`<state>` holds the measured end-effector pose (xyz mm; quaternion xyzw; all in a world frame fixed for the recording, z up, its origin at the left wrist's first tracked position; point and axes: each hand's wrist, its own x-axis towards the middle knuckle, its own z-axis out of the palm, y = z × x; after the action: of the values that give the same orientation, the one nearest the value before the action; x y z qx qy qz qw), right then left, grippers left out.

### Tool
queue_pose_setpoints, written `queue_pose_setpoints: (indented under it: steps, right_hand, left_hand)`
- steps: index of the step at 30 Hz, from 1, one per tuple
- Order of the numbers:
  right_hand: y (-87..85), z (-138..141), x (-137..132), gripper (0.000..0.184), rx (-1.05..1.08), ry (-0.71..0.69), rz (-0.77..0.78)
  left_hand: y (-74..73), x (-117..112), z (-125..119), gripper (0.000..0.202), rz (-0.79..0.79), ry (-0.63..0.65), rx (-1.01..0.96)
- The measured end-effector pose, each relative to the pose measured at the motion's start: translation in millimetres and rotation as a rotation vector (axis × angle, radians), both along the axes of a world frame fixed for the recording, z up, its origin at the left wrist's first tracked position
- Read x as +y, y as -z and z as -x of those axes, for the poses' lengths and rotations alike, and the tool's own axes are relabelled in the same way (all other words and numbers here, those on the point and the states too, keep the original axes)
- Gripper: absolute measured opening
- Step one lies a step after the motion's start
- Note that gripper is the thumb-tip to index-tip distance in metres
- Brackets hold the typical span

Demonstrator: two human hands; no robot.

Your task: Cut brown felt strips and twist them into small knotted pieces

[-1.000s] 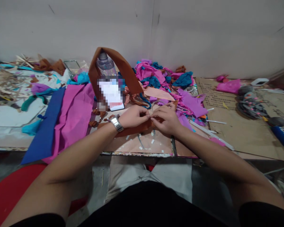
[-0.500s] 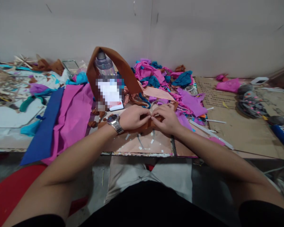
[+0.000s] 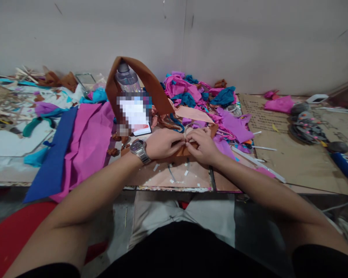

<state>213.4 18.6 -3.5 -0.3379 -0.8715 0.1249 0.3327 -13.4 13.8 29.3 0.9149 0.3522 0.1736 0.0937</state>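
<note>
Near the centre of the frame, the left hand (image 3: pixel 164 143) and right hand (image 3: pixel 203 146) meet with thumbs and fingertips nearly closed, pinching a brown strip (image 3: pixel 179 153) between them. The strip lies low under both hands, matte and cloth-like, its pinched part hidden by the fingers. The step in hand looks like folding or gathering its edge; the next move seems to call for a firm pinch and small, even finger work.

A metal-link watch (image 3: pixel 138 148) circles the left wrist. Just above stands a lit phone (image 3: pixel 142 130), with a clear plastic bottle (image 3: pixel 129 82) behind it and a wide brown band (image 3: pixel 153 87) arching over the bottle. Crumpled, soft scraps (image 3: pixel 188 90) heap at upper centre. Creased pink cloth (image 3: pixel 88 131) and a smooth blue sheet (image 3: pixel 53 154) lie at left; flat, printed cardboard (image 3: pixel 292 166) fills the right.
</note>
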Motion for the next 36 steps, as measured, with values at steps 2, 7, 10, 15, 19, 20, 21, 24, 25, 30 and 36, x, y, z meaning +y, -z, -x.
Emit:
queue_pose_setpoints:
  steps: [2, 7, 10, 15, 19, 20, 21, 24, 25, 30, 36]
  right_hand:
    - [-0.4, 1.0, -0.3, 0.004, 0.009, -0.003, 0.01]
    - [-1.0, 1.2, -0.5, 0.004, 0.024, -0.013, 0.031]
    - [0.1, -0.2, -0.2, 0.003, 0.035, -0.007, 0.054]
    - [0.9, -2.7, -0.1, 0.005, 0.054, -0.003, 0.038]
    - [-0.2, -3.2, -0.7, 0.005, 0.053, -0.008, 0.021]
    - [-0.3, -3.1, -0.8, 0.005, 0.052, -0.011, 0.019]
    - [-0.4, -2.9, -0.8, 0.006, 0.054, -0.016, 0.018]
    - [0.2, -2.1, -0.4, 0.006, 0.072, -0.018, 0.025]
    - [0.5, -1.8, -0.2, 0.006, 0.078, -0.017, 0.028]
    - [1.6, -0.8, 0.0, 0.006, 0.082, -0.011, 0.037]
    - [0.7, 0.0, -0.6, 0.006, 0.067, -0.005, 0.051]
  left_hand:
    - [0.3, -0.1, -0.4, 0.035, -0.023, 0.005, 0.013]
    - [1.8, 0.3, -0.4, 0.028, -0.07, 0.02, 0.033]
    - [2.3, 0.7, 0.5, 0.023, -0.046, 0.04, -0.003]
    - [2.5, 1.4, 2.0, 0.023, -0.001, 0.016, -0.021]
    - [1.2, 1.4, 2.2, 0.022, 0.041, 0.028, -0.065]
    - [0.6, 1.2, 2.2, 0.021, 0.059, 0.037, -0.079]
    - [-0.1, 1.1, 2.3, 0.02, 0.078, 0.046, -0.091]
    - [-1.5, 1.0, 2.5, 0.018, 0.118, 0.059, -0.102]
    - [-1.7, 1.0, 2.5, 0.017, 0.122, 0.062, -0.099]
    - [-0.2, 1.9, 2.6, 0.016, 0.106, 0.067, -0.069]
    - [1.5, 2.6, 2.4, 0.016, 0.057, 0.076, -0.026]
